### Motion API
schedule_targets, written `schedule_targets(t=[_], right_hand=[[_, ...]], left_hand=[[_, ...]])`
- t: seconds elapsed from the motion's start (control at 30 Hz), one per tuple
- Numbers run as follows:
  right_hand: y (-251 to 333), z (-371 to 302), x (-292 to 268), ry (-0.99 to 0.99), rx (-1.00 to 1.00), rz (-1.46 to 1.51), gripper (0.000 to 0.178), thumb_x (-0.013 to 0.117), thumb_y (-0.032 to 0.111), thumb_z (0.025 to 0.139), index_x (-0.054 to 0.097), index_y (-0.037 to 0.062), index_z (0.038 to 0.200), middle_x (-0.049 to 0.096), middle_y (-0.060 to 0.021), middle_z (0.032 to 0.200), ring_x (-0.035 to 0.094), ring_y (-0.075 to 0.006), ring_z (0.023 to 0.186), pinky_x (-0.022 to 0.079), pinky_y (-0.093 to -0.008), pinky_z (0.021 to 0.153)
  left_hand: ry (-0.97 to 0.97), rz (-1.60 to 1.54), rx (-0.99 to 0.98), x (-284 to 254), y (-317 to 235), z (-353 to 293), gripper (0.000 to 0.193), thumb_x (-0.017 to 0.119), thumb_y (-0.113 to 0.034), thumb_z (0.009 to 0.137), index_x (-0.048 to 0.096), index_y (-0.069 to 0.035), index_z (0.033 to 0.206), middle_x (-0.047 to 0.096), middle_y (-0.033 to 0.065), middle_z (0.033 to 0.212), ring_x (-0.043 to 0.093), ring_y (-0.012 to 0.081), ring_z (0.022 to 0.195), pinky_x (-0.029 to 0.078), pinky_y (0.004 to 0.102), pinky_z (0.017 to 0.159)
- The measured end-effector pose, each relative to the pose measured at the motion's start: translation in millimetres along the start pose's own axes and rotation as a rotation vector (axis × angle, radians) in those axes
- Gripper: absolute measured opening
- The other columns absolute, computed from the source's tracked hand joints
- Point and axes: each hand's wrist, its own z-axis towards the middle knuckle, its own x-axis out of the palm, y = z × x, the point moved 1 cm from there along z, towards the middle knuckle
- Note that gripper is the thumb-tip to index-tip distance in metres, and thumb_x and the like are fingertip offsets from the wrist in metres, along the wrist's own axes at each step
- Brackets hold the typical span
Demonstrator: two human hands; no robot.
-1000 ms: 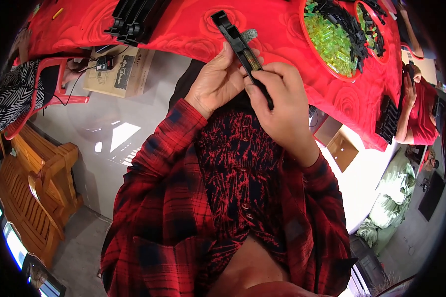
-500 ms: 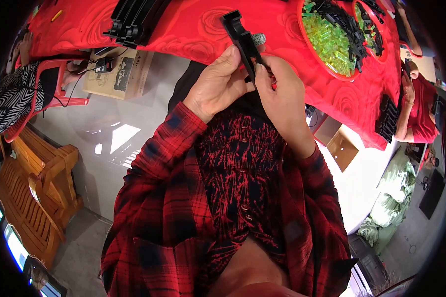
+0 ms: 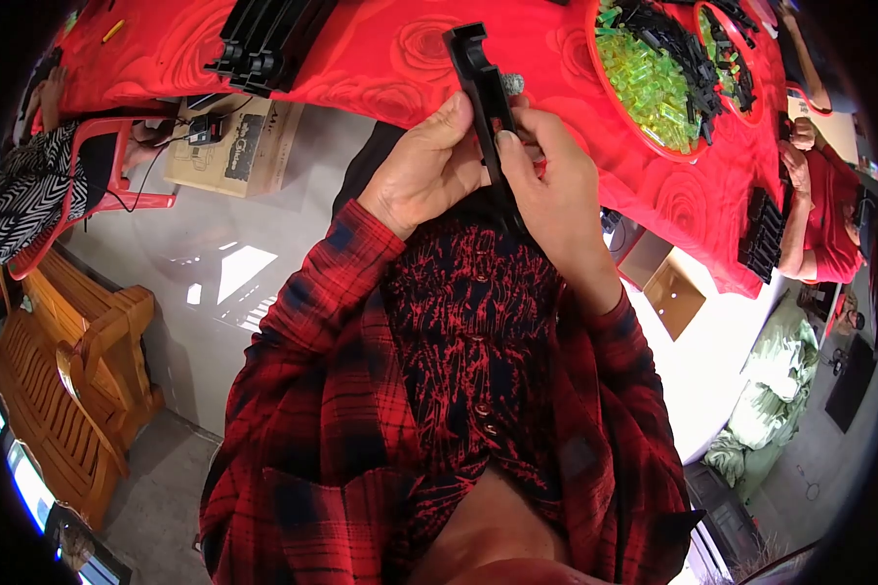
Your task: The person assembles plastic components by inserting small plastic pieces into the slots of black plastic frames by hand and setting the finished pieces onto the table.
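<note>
Left hand and right hand clamp fingers on a black part; a cardboard box bears dark printing.

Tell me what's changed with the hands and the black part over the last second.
The black part has turned steeper, its far end swinging to the person's right. The right hand has shifted its grip up along it, away from the body. Neither hand has let go. The left hand, red tray and cardboard box stayed about where they were.
</note>
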Motion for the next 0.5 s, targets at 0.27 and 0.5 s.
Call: schedule_targets(t=[0.27,0.5], right_hand=[[2,-10,-2,-0.091,-0.312,-0.165,0.038,0.07,0.008,0.09,0.063,0.0075,0.127,0.052,-0.0173,0.133,0.066,-0.0313,0.099,0.054,-0.0403,0.088],[0,-10,2,-0.172,-0.185,0.017,0.032,0.068,0.006,0.091,0.061,0.003,0.122,0.056,-0.0201,0.125,0.066,-0.0355,0.096,0.056,-0.0437,0.08]], left_hand=[[-0.076,-0.132,0.091,-3,-1,8,0.054,0.049,-0.048,0.103,0.05,-0.015,0.145,0.057,0.0043,0.142,0.053,0.0222,0.129,0.042,0.0506,0.108],[-0.036,-0.044,0.109,-2,0,8,0.053,0.046,-0.047,0.105,0.048,-0.016,0.147,0.059,0.0042,0.139,0.055,0.0215,0.127,0.043,0.0464,0.106]])
